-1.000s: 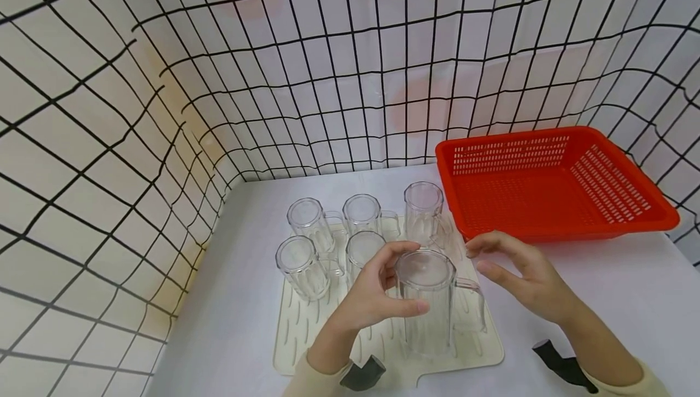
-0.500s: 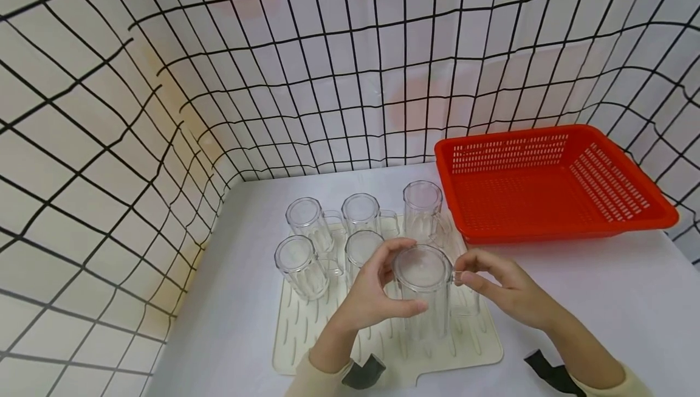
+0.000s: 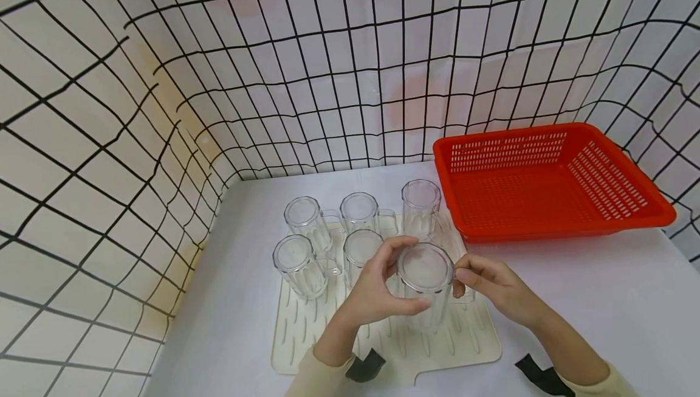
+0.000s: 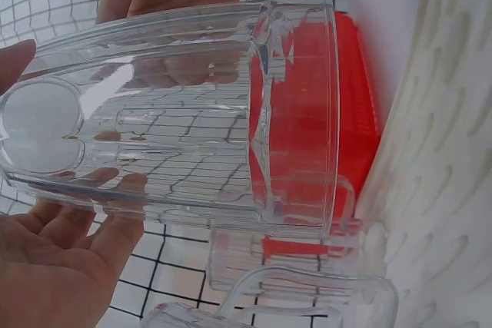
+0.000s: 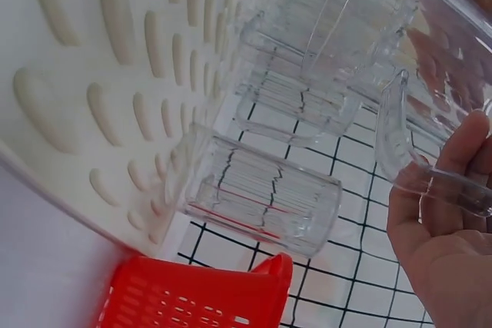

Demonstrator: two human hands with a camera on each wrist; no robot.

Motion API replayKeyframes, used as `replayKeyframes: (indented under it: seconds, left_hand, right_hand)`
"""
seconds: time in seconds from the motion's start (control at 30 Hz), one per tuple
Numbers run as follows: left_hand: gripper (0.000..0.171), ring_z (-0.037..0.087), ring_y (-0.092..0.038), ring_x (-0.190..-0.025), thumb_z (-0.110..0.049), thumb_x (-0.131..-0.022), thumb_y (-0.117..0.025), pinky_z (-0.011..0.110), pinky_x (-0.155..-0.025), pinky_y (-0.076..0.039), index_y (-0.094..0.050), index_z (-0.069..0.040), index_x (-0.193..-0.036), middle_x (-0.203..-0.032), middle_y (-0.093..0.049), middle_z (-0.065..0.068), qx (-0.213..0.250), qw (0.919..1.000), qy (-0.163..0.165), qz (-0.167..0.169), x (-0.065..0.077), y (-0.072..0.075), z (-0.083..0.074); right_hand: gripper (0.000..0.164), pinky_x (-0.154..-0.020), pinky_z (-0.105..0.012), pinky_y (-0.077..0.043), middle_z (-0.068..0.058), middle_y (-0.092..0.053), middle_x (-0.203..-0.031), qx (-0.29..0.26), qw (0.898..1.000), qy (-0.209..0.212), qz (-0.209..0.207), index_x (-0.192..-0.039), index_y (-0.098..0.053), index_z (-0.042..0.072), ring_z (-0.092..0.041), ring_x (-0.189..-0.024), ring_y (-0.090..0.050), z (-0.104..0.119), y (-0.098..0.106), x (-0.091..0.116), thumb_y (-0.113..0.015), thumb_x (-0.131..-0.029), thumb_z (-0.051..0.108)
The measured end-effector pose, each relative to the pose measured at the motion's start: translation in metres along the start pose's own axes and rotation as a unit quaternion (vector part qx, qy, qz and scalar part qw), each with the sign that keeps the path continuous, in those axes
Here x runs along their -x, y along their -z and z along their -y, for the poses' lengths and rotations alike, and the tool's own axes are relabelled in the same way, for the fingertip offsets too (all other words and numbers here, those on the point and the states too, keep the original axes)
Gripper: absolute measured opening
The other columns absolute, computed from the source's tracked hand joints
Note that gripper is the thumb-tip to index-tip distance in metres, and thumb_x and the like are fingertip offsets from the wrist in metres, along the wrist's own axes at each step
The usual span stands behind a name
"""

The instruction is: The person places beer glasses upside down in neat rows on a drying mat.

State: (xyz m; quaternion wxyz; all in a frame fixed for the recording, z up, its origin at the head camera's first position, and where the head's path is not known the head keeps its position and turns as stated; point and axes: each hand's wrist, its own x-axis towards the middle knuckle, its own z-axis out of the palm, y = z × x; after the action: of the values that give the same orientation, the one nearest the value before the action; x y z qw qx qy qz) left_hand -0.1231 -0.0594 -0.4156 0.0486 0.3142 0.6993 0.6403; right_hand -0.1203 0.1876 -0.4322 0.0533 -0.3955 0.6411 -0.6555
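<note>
A clear glass mug (image 3: 425, 269) is held bottom up over the cream drying mat (image 3: 312, 348), its rim facing down. My left hand (image 3: 377, 290) grips its body from the left, with the thumb in front and the fingers behind. On the other side, my right hand (image 3: 503, 290) holds the mug's handle (image 5: 396, 132), fingers curled through it in the right wrist view. The left wrist view shows the mug's rim (image 4: 334, 120) apart from the mat. Close behind my left hand stands another upturned mug (image 3: 361, 248), partly covered by it.
More upturned glass mugs stand at the back and left of the mat: a front left mug (image 3: 301, 269), a back left mug (image 3: 306, 220), a back middle mug (image 3: 359, 208) and a back right mug (image 3: 421, 202). A red basket (image 3: 547, 233) sits at right. Black wire grid (image 3: 350, 81) encloses the table.
My right hand has come in from the right and taken hold of the mug's handle. The mug's lower end has shifted toward the back; my left hand keeps its grip.
</note>
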Motion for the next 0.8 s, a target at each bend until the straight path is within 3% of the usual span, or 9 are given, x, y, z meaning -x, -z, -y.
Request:
replayKeyframes:
  seconds: [0.57, 0.8]
  left_hand:
    - [0.089, 0.017, -0.050, -0.122, 0.013, -0.066, -0.081, 0.036, -0.105, -0.041, -0.036, -0.002, -0.141, -0.136, -0.051, 0.020, 0.021, 0.9994, -0.022, 0.019, -0.010, -0.003, 0.017]
    - [0.084, 0.018, -0.050, -0.123, 0.010, -0.069, -0.081, 0.036, -0.106, -0.041, -0.038, -0.006, -0.139, -0.136, -0.051, 0.015, 0.013, 0.9992, -0.029, 0.026, -0.014, -0.002, 0.022]
  right_hand:
    - [0.026, -0.075, -0.026, -0.051, -0.009, -0.057, -0.082, 0.006, 0.999, -0.037, -0.032, -0.096, -0.057, -0.002, -0.021, -0.078, -0.057, -0.006, 0.005, 0.000, -0.035, -0.097, -0.014]
    - [0.027, -0.074, -0.025, -0.050, -0.008, -0.059, -0.083, 0.009, 0.999, -0.031, -0.038, -0.098, -0.058, -0.001, -0.018, -0.078, -0.057, -0.009, 0.007, -0.001, -0.036, -0.096, -0.015]
